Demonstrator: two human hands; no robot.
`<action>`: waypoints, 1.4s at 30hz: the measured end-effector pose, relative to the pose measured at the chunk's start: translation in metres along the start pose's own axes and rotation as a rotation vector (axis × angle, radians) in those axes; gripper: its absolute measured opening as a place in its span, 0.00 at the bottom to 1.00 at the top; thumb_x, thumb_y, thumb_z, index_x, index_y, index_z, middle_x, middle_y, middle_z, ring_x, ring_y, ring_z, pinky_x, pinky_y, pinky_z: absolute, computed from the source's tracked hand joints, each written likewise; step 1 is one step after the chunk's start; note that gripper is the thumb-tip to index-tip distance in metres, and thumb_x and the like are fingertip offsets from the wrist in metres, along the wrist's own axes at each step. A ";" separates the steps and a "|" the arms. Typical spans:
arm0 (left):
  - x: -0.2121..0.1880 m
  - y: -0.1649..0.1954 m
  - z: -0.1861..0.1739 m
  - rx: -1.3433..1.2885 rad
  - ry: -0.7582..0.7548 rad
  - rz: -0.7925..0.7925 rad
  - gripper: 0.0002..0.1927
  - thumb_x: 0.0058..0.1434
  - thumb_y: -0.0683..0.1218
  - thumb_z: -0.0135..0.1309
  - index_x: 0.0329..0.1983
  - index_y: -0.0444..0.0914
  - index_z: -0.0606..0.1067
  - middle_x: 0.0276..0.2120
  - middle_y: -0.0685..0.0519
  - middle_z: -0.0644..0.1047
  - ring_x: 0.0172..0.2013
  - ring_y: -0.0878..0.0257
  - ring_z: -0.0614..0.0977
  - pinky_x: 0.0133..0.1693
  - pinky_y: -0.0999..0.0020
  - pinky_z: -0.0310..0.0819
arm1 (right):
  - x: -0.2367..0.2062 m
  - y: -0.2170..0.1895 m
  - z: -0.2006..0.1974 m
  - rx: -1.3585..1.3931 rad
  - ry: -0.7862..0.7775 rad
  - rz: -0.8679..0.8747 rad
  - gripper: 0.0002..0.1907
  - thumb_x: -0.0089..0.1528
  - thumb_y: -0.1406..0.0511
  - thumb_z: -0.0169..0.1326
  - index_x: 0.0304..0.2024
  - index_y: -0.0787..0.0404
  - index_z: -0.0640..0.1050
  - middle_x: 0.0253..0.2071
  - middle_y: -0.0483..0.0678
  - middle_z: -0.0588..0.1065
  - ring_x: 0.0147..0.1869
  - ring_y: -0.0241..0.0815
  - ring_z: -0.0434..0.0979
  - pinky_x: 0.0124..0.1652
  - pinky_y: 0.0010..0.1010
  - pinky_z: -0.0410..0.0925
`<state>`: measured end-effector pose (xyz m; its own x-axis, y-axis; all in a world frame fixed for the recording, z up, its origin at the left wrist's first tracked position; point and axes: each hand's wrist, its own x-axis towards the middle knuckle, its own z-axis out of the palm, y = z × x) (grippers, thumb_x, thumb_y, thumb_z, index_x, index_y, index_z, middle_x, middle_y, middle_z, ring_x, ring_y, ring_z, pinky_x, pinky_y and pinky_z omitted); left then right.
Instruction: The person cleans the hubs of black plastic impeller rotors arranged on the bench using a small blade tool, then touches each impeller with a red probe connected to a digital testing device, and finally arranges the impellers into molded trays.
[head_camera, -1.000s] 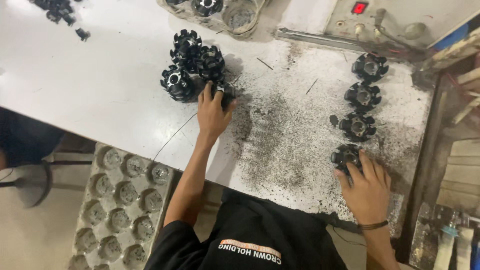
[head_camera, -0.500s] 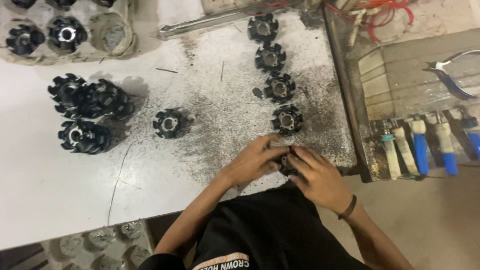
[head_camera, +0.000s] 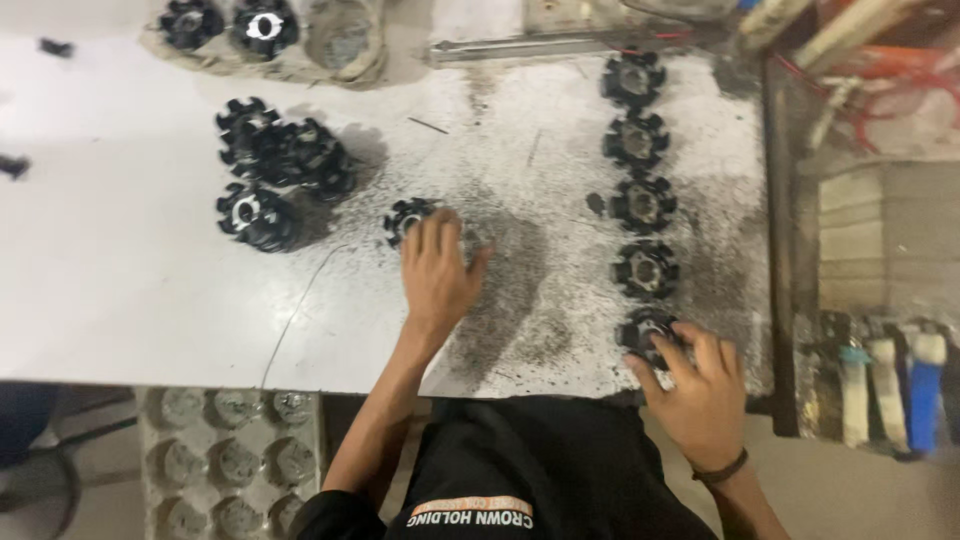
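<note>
Black toothed round parts lie on a white table (head_camera: 120, 270) dusted with dark grit. My left hand (head_camera: 437, 272) reaches out over a single black part (head_camera: 407, 215) in the middle of the table, fingers resting on its near side. My right hand (head_camera: 700, 385) grips the nearest black part (head_camera: 645, 332) at the table's front edge. That part ends a straight column of several like parts (head_camera: 641, 203) running away from me. A cluster of three more parts (head_camera: 272, 165) sits at the left.
A moulded tray (head_camera: 268, 30) at the back holds two black parts. Another grey moulded tray (head_camera: 225, 460) sits below the table's front edge at left. Tools with blue and white handles (head_camera: 890, 385) stand in a wooden box at right. A metal bar (head_camera: 520, 47) lies at the back.
Half a second ago both hands were together on the part at the front edge. Now my left hand has moved left to the single part in the middle; my right hand stays at the front.
</note>
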<state>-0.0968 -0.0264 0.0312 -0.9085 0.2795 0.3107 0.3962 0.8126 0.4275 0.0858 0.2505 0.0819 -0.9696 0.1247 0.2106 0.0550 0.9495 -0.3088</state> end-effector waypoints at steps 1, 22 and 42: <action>-0.001 -0.019 -0.010 0.058 0.007 -0.053 0.24 0.57 0.51 0.67 0.49 0.33 0.73 0.58 0.39 0.72 0.57 0.40 0.73 0.55 0.43 0.67 | 0.009 -0.004 0.001 0.019 -0.009 -0.014 0.20 0.58 0.53 0.64 0.42 0.62 0.85 0.52 0.54 0.75 0.49 0.53 0.71 0.51 0.44 0.66; 0.102 -0.143 -0.094 0.200 0.056 -0.126 0.17 0.57 0.46 0.67 0.44 0.31 0.78 0.58 0.42 0.69 0.53 0.42 0.72 0.51 0.49 0.74 | 0.232 -0.040 0.117 -0.147 -0.067 -0.554 0.22 0.55 0.59 0.63 0.47 0.65 0.79 0.64 0.57 0.72 0.68 0.53 0.69 0.66 0.49 0.60; 0.228 -0.027 0.130 -0.364 -0.164 0.401 0.19 0.58 0.57 0.66 0.48 0.45 0.79 0.59 0.42 0.71 0.59 0.39 0.70 0.61 0.47 0.66 | 0.227 -0.025 0.112 -0.220 -0.099 -0.317 0.24 0.56 0.48 0.63 0.37 0.63 0.85 0.61 0.61 0.74 0.69 0.53 0.68 0.69 0.51 0.53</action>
<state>-0.3320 0.0822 -0.0197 -0.6747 0.6294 0.3855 0.7086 0.4059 0.5772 -0.1627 0.2225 0.0338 -0.9646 -0.2023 0.1693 -0.2109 0.9769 -0.0343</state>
